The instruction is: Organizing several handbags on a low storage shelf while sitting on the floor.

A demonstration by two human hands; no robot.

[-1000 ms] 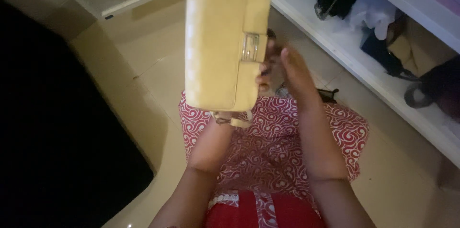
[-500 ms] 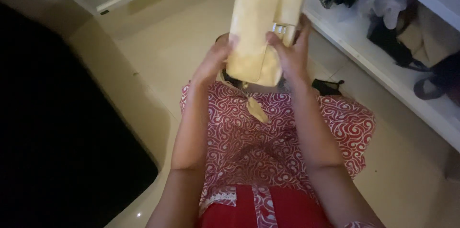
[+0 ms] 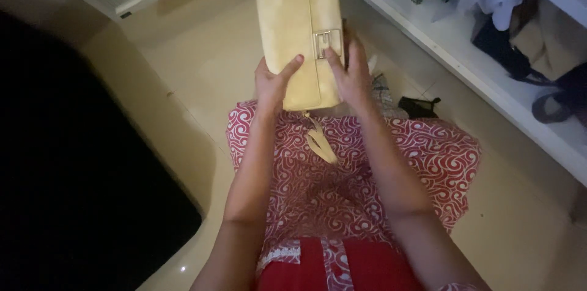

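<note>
Over a cream tiled floor [image 3: 202,65], a pale yellow clutch bag [image 3: 299,34] with a metal clasp is gripped by the left hand [image 3: 273,83] and right hand [image 3: 350,74], long axis pointed toward the frame's top.

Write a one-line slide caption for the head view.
Both hands, left hand and right hand, hold a pale yellow clutch bag above a red patterned skirt.

One yellow handbag [image 3: 298,34], two hands, one white shelf [image 3: 452,46].

Pale yellow handbag [image 3: 299,34] with a silver clasp [image 3: 324,43]; red dress [image 3: 342,175] with white swirls; cream floor [image 3: 195,65]; white shelf [image 3: 428,28].
</note>
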